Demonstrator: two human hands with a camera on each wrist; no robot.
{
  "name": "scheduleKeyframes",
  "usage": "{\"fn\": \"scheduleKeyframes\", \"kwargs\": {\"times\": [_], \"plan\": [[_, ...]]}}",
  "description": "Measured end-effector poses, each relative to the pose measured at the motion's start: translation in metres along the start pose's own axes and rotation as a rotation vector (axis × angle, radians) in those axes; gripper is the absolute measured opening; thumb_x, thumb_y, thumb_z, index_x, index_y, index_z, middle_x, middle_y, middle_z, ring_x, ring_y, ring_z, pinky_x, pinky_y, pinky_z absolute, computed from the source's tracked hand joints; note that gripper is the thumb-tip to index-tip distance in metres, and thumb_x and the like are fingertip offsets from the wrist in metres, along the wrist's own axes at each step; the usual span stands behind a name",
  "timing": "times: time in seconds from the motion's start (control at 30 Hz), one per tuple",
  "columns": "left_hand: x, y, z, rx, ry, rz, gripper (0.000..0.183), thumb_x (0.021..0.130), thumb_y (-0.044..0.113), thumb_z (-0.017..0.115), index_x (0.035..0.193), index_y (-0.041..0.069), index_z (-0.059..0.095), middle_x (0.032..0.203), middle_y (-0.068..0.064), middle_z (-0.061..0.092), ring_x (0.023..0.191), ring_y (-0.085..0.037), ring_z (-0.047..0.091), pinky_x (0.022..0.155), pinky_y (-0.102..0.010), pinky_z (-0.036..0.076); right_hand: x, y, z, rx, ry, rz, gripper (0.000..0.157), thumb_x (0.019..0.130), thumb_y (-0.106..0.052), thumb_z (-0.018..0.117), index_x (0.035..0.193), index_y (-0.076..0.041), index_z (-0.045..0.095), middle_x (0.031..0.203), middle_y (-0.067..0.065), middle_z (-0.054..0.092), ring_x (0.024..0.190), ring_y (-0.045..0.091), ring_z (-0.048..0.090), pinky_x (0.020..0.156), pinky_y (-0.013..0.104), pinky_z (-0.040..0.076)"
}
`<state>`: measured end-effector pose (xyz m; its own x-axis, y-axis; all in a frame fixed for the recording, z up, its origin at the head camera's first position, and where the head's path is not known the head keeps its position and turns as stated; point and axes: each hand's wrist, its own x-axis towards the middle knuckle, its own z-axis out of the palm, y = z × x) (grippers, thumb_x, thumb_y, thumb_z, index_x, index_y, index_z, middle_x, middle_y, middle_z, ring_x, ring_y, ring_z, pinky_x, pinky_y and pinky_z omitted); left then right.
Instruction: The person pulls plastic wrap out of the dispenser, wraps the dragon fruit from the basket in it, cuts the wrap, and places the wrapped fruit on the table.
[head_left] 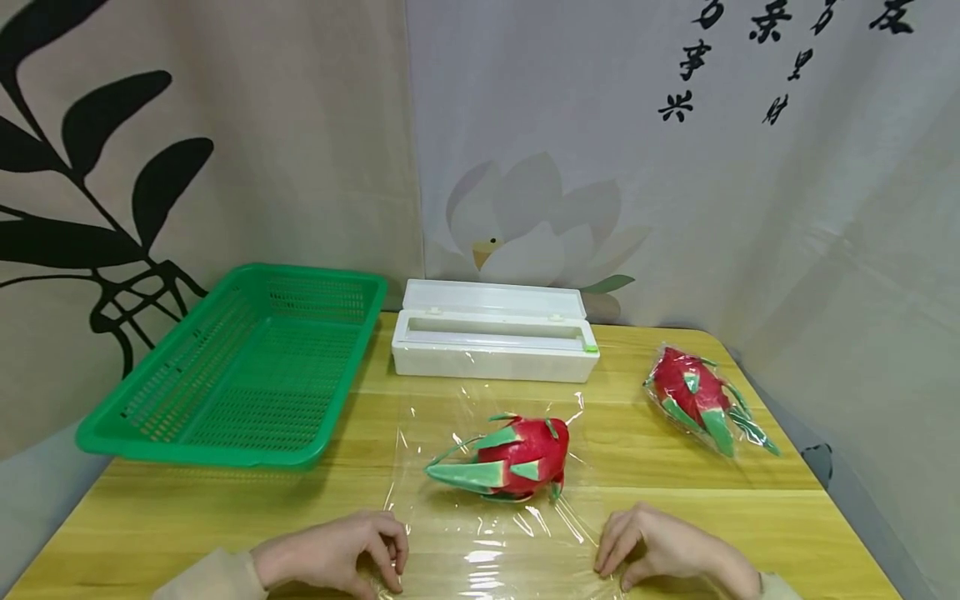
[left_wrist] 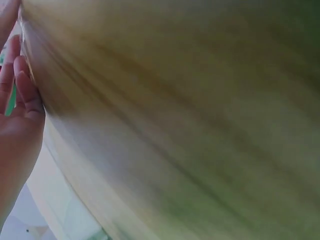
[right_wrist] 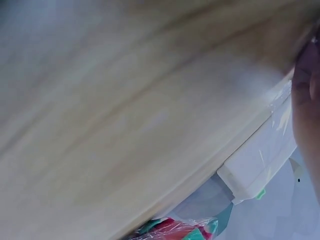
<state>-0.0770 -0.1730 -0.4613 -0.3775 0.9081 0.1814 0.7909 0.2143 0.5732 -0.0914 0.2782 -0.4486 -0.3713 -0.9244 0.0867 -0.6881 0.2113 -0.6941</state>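
A sheet of clear plastic wrap (head_left: pixel 480 542) lies spread on the wooden table, glinting where light catches its creases. On it rests a red dragon fruit (head_left: pixel 534 450) with green scales, its long leafy end pointing left. My left hand (head_left: pixel 352 552) pinches the wrap's near left corner. At the near right corner, my right hand (head_left: pixel 666 546) holds the film between thumb and fingers. Both hands stay low by the tabletop, apart from the fruit. In the left wrist view the left hand (left_wrist: pixel 20 110) shows at the edge; the right wrist view catches only part of the right hand (right_wrist: pixel 306 100).
Behind the fruit stands a white plastic wrap dispenser box (head_left: pixel 495 364) with its lid raised. A green mesh basket (head_left: pixel 330 417) sits at the left. Toward the right edge lies another dragon fruit (head_left: pixel 693 392), wrapped in clear film. A printed curtain (head_left: pixel 337 167) hangs behind the table (head_left: pixel 750 508).
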Motion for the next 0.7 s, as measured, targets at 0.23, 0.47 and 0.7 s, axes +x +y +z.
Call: {"fn": "scheduleKeyframes", "kwargs": {"times": [0.23,0.47,0.7], "plan": [[0.0024,0.0014,0.0005,0.017,0.039,0.053,0.013,0.084,0.032,0.069,0.083,0.023,0.078,0.09,0.011,0.064,0.086,0.004,0.049,0.077,-0.004,0.038,0.0038,-0.0008,0.0016,-0.048,0.038,-0.014,0.009,0.084,-0.017,0.07,0.087,-0.013,0.077,0.089,-0.005,0.075,0.088,0.004,0.065,0.077,0.015,0.053],[0.0043,0.0023,0.0003,0.033,0.036,0.041,0.01,0.086,0.031,0.065,0.082,0.025,0.073,0.088,0.014,0.064,0.087,0.008,0.049,0.08,-0.005,0.038,0.0069,0.0006,0.0013,-0.079,0.03,-0.068,0.006,0.084,-0.012,0.069,0.084,-0.014,0.074,0.086,-0.005,0.074,0.085,0.002,0.064,0.077,0.012,0.052],[0.0046,0.0028,-0.0044,-0.026,0.05,0.005,0.006,0.089,0.022,0.062,0.087,0.02,0.067,0.083,0.011,0.066,0.082,0.008,0.052,0.075,-0.008,0.044,0.0036,0.0053,0.0002,-0.04,0.059,-0.065,0.006,0.083,-0.009,0.067,0.085,-0.011,0.073,0.085,0.001,0.074,0.082,0.006,0.067,0.074,0.014,0.053]]}}
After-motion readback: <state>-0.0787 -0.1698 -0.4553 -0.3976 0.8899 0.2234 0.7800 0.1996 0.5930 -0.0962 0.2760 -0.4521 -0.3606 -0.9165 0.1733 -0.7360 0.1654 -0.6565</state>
